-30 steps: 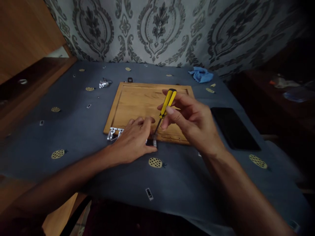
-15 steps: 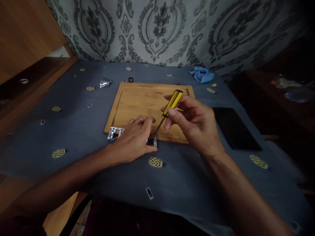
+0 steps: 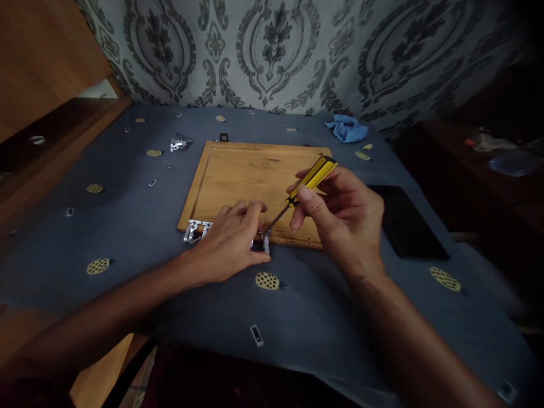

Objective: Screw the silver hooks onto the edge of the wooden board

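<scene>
Head view shows your right hand [image 3: 351, 224] grasping a yellow-and-black screwdriver [image 3: 313, 181] between thumb and fingers, handle tilted up to the right. Its shaft slants down toward your left hand [image 3: 232, 241], the tip at a metal hinge [image 3: 266, 245] on the near edge of a wooden board [image 3: 238, 175]. Your left hand lies across that edge, fingers bent over the wood; it covers so much of the hinge that I cannot tell whether you pinch or only steady it. Just left of that hand, a second hinge [image 3: 193, 230] sits on the same edge. Beyond it, a loose hinge [image 3: 179, 144] lies on the tabletop [image 3: 127, 221]. Right of your right hand lies a black flat device [image 3: 410, 224].
</scene>
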The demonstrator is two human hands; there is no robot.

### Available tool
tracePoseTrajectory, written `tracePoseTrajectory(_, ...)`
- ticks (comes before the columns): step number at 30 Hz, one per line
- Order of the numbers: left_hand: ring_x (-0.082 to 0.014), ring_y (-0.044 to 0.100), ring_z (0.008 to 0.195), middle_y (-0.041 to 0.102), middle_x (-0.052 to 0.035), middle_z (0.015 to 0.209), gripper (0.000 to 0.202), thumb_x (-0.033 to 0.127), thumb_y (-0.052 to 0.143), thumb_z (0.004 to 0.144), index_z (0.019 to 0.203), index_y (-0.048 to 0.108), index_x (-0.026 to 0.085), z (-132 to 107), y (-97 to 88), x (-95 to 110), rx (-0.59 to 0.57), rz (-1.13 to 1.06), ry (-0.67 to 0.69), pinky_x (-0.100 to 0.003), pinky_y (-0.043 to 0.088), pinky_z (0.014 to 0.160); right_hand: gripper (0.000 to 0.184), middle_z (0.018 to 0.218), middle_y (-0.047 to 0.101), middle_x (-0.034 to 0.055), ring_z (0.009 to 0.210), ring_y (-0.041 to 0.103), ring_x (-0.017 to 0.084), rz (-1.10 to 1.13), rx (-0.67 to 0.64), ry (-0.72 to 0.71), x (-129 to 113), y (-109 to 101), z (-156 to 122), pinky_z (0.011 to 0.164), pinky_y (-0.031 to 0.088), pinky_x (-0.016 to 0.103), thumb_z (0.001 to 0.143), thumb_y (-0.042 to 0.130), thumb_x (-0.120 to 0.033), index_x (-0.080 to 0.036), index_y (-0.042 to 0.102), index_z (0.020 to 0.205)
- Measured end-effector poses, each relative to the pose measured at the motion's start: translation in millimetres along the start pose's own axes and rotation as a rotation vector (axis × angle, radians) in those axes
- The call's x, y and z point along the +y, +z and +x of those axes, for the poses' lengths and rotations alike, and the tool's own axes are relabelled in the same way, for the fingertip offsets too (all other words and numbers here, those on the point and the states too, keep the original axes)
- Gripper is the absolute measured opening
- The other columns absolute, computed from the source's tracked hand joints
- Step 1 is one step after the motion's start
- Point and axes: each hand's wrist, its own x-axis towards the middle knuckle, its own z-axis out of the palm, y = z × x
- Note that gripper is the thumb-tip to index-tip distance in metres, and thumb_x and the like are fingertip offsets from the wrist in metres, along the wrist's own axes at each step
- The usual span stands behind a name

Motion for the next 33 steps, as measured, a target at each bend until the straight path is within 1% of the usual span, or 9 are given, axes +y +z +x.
tracePoseTrajectory(7,-0.0315,0.055,0.116,0.061,-0.0113,0.118,0.065,0.031,0.083,0.074,0.122,0.041,0.018,-0.1,1.7,-1.3,0.008,0.011,-0.001,-0.046,0.044,0.097,0.02,0.085,0.066,-0.0022,0.042,0.059,0.006,-0.002,-0.029,0.005,3.3,2.2,-0.3,0.042,0.049,0.025,0.084,0.074,-0.038,-0.022,0.064,0.09)
tracePoseTrajectory(12,-0.0312,0.055,0.116,0.062,-0.0103,0.115,0.066,0.028,0.083,0.074,0.123,0.041,0.019,-0.1,0.8,-0.2,0.005,-0.003,-0.009,-0.046,0.043,0.097,0.038,0.077,0.063,-0.0053,0.043,0.056,0.007,0.051,0.009,0.047,3.4,5.4,-2.8,0.036,0.047,0.022,0.068,0.087,-0.039,-0.023,0.054,0.079)
tracePoseTrajectory(15,-0.0316,0.055,0.116,0.061,-0.0107,0.117,0.067,0.027,0.082,0.074,0.125,0.041,0.018,-0.2,0.3,0.5,0.005,-0.008,-0.017,-0.047,0.043,0.097,0.043,0.068,0.061,-0.007,0.043,0.057,0.008,0.068,-0.028,0.067,0.9,6.2,-3.7,0.037,0.048,0.021,0.067,0.088,-0.037,-0.024,0.049,0.079)
tracePoseTrajectory(20,-0.0325,0.056,0.114,0.061,-0.0107,0.116,0.066,0.029,0.082,0.074,0.124,0.042,0.018,-0.6,0.3,1.3,0.005,-0.002,-0.026,-0.048,0.043,0.097,0.036,0.08,0.066,-0.0034,0.049,0.063,0.009,0.047,-0.182,0.073,-3.9,-1.5,0.4,0.049,0.055,0.024,0.076,0.081,-0.042,-0.023,0.061,0.099)
tracePoseTrajectory(22,-0.0316,0.057,0.111,0.062,-0.0091,0.111,0.064,0.028,0.082,0.074,0.123,0.042,0.018,-0.6,0.4,1.2,0.004,-0.008,-0.026,-0.047,0.044,0.095,0.032,0.075,0.065,-0.0027,0.049,0.061,0.009,0.002,-0.214,0.086,-3.6,-3.9,1.5,0.048,0.053,0.024,0.078,0.079,-0.044,-0.02,0.066,0.095)
tracePoseTrajectory(25,-0.0311,0.058,0.109,0.062,-0.0074,0.108,0.062,0.026,0.083,0.073,0.121,0.043,0.02,-0.5,1.3,0.2,0.009,-0.015,-0.023,-0.047,0.046,0.092,0.033,0.067,0.062,-0.0043,0.045,0.057,0.008,0.014,-0.157,0.105,-0.4,-2.5,0.9,0.04,0.049,0.021,0.07,0.084,-0.045,-0.019,0.066,0.079)
tracePoseTrajectory(27,-0.032,0.057,0.111,0.061,-0.0085,0.111,0.063,0.028,0.083,0.073,0.122,0.042,0.02,-0.5,2.2,-0.6,0.018,-0.004,-0.021,-0.047,0.046,0.093,0.037,0.069,0.063,-0.0048,0.044,0.055,0.007,0.043,-0.098,0.115,2.0,0.1,-0.1,0.037,0.048,0.02,0.065,0.087,-0.045,-0.02,0.063,0.075)
tracePoseTrajectory(29,-0.0326,0.057,0.112,0.06,-0.0101,0.115,0.066,0.03,0.083,0.074,0.123,0.041,0.02,-0.4,2.9,-1.2,0.025,0.016,-0.021,-0.048,0.046,0.093,0.038,0.072,0.063,-0.0048,0.044,0.056,0.007,0.052,-0.094,0.124,3.1,1.2,-0.3,0.038,0.049,0.021,0.065,0.087,-0.046,-0.021,0.061,0.077)
tracePoseTrajectory(33,-0.032,0.057,0.11,0.06,-0.0095,0.113,0.063,0.032,0.083,0.074,0.12,0.042,0.019,0.0,2.2,-0.2,0.013,0.035,-0.01,-0.047,0.046,0.093,0.036,0.072,0.064,-0.0049,0.049,0.061,0.009,0.017,-0.166,0.128,0.4,-3.3,1.5,0.048,0.054,0.024,0.073,0.082,-0.044,-0.021,0.066,0.096)
